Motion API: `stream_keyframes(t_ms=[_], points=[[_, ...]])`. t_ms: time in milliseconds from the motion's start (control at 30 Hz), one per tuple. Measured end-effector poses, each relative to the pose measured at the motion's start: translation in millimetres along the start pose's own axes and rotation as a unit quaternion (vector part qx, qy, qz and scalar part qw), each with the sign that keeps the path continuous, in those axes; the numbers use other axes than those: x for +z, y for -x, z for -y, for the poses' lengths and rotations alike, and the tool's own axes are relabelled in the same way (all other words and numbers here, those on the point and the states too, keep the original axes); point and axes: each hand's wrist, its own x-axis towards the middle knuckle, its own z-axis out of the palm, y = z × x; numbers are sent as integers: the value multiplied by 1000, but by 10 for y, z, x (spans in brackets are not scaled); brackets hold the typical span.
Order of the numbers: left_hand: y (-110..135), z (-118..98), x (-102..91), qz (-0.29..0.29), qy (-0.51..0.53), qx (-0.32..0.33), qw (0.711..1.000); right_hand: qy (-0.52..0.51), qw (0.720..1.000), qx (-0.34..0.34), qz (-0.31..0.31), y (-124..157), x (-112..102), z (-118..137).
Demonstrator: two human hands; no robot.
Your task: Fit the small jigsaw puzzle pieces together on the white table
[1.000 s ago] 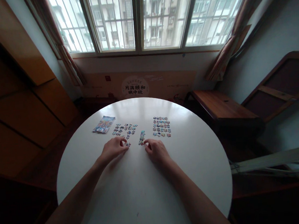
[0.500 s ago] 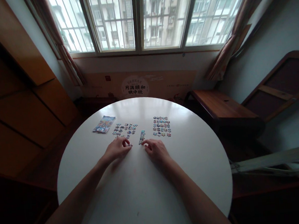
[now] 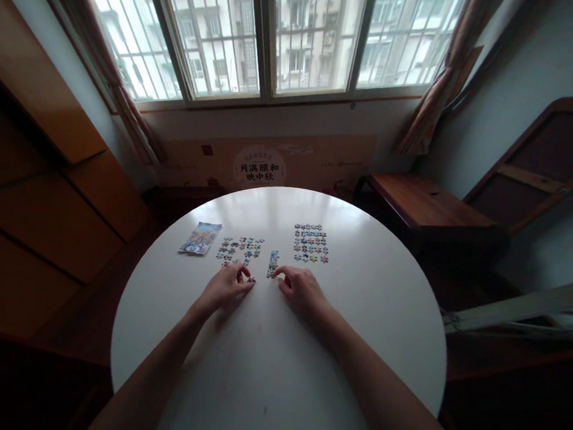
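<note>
My left hand (image 3: 227,284) is closed in a pinch on a small jigsaw puzzle piece (image 3: 251,281), just above or on the white round table (image 3: 259,364). To its right lies a narrow strip of joined puzzle pieces (image 3: 273,261). My right hand (image 3: 301,287) has its index fingertip at the lower end of that strip, with the thumb apart from the finger. Loose puzzle pieces (image 3: 242,245) lie in a group beyond my left hand, partly hidden by it. Another group of pieces (image 3: 311,243) is laid out in rows beyond my right hand.
A colourful picture sheet or packet (image 3: 201,238) lies at the table's left. A wooden bench or low desk (image 3: 425,199) stands beyond the table's right edge. Behind the table is a printed board (image 3: 311,152) under a barred window (image 3: 261,36).
My left hand has shifted very slightly to the right with the puzzle piece in its pinch. The right hand stays almost still at the strip.
</note>
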Motion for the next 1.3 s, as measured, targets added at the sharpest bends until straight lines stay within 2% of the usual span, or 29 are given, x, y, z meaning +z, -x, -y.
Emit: stream_keyframes(t_ms=[367, 567, 733, 867, 1067, 1300], points=[[30, -48, -5, -43, -37, 25, 998, 7, 1000, -8, 11, -2, -17, 3], [42, -33, 25, -17, 15, 36, 999, 16, 1000, -11, 10, -2, -18, 14], [67, -109, 92, -14, 36, 57, 998, 12, 1000, -5, 7, -5, -6, 14], [89, -208, 183, -44, 23, 68, 996, 7, 1000, 5, -1, -7, -3, 15], [98, -300, 321, -100, 2, 46, 994, 15, 1000, 3, -8, -9, 8, 6], [92, -357, 378, -143, -38, 46, 988, 23, 1000, 3, -4, -18, 16, 3]])
